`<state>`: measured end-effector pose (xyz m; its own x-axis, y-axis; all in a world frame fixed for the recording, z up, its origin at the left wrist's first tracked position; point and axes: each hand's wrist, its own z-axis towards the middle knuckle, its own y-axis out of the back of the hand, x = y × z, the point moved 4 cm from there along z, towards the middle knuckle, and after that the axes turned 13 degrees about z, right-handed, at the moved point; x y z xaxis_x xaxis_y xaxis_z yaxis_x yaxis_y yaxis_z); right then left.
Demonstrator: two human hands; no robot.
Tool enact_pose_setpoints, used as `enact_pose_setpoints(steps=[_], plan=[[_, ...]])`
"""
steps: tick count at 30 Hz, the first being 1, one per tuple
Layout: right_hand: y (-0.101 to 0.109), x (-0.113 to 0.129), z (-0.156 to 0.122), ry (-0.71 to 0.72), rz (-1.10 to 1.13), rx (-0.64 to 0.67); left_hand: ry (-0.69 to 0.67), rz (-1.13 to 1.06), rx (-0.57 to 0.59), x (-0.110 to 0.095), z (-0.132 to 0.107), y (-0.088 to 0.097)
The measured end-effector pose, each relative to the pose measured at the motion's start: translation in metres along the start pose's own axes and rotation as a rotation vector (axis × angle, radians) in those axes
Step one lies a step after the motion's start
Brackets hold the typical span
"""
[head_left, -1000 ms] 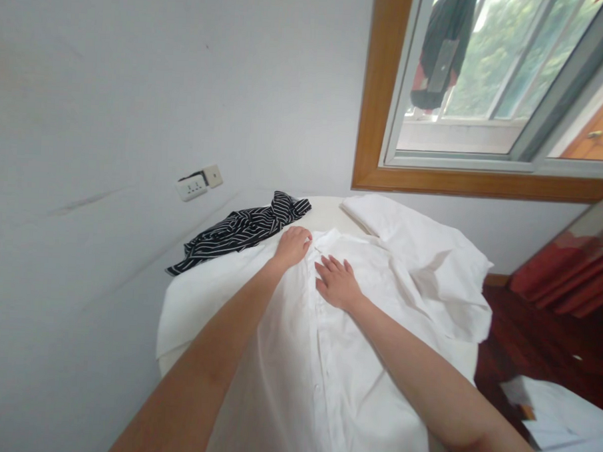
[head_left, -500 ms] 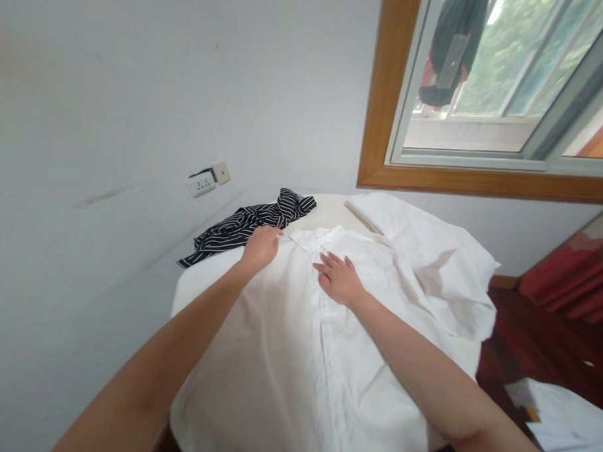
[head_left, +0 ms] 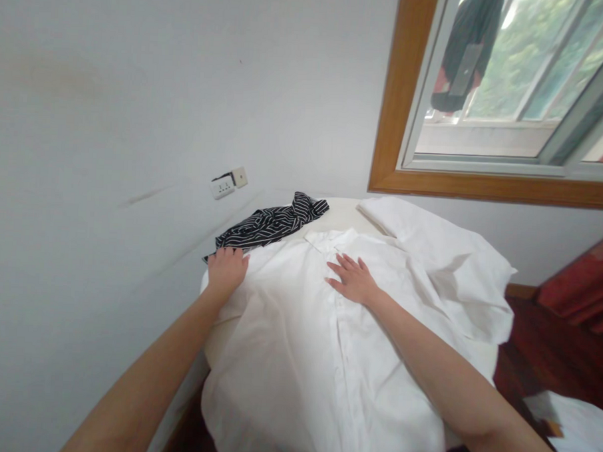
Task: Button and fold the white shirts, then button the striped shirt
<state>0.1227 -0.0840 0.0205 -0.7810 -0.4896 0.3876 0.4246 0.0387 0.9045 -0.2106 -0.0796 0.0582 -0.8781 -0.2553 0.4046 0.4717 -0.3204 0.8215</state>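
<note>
The shirt [head_left: 300, 359] is lying front-up across the table [head_left: 339, 213]. The right hand [head_left: 355, 281] is pressing flat on its placket, fingers spread, seemingly pinning it. The left hand [head_left: 226, 271], open and empty, is flattening the shoulder edge beside the striped cloth [head_left: 274, 226].

White shirt [head_left: 325, 360]: hem runs off the lower edge, so I can't see its full length. It covers nearly all of the table [head_left: 338, 213]; I get only a pale strip at the far side. Left hand [head_left: 226, 271] and right hand [head_left: 355, 281] lie flat, palms hidden against the cloth. Striped garment [head_left: 274, 226]: near end meets the left fingertips, contact unclear. Wall socket [head_left: 228, 181]: too small to read. Dark garment [head_left: 463, 56] beyond the window [head_left: 394, 110]: cut by the top edge. White object [head_left: 577, 431], bottom right: cut off, unidentifiable.
</note>
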Motion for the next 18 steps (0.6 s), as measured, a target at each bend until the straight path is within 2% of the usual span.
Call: enact_pose_setpoints(steps=[3,9,14,18], plan=[[0.000,0.000,0.000,0.000,-0.014,0.006,0.041,0.002,0.028,0.008,-0.002,-0.002],[0.000,0.002,0.000,-0.009,-0.019,0.013,0.060,-0.086,0.088,0.026,0.013,0.014],[-0.001,0.000,0.001,-0.006,0.008,0.023,-0.116,-0.011,0.103,0.039,0.038,0.015],[-0.002,-0.001,0.001,-0.003,0.019,0.016,-0.232,0.030,0.138,0.034,0.043,0.011]])
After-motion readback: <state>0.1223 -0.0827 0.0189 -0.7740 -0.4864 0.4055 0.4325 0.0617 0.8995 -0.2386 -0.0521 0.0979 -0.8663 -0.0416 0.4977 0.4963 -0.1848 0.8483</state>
